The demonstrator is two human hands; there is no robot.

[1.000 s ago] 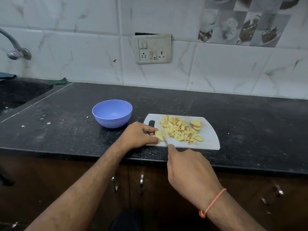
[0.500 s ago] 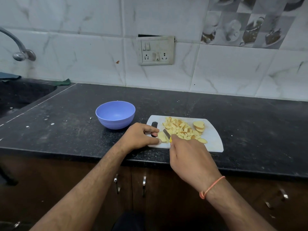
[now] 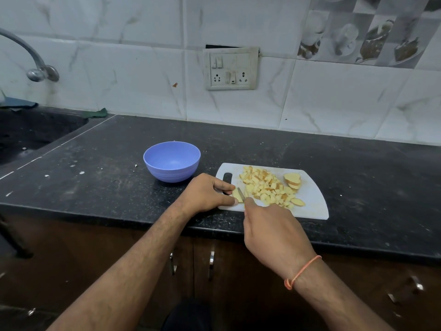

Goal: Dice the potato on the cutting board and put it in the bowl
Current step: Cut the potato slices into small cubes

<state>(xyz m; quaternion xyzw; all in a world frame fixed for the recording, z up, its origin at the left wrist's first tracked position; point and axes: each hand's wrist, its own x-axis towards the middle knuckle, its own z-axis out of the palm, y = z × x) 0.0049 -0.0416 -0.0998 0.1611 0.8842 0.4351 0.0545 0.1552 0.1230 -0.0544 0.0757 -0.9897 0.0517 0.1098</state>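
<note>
Left hand (image 3: 205,193) pinching a small potato piece (image 3: 237,194) at fingertips, on the cutting board (image 3: 310,199); right hand (image 3: 274,232) curled round the knife (image 3: 241,194), blade against that piece. Diced heap (image 3: 267,187) just beyond right hand, bowl (image 3: 171,161) beyond left, empty. Probably firm, light, wet-slick: best pinched by the flat sides. No readable writing

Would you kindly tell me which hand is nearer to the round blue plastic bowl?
Left. The left hand sits just right of the round blue plastic bowl, nearly beside it; the right hand is farther off, nearer the counter's front edge.
</note>
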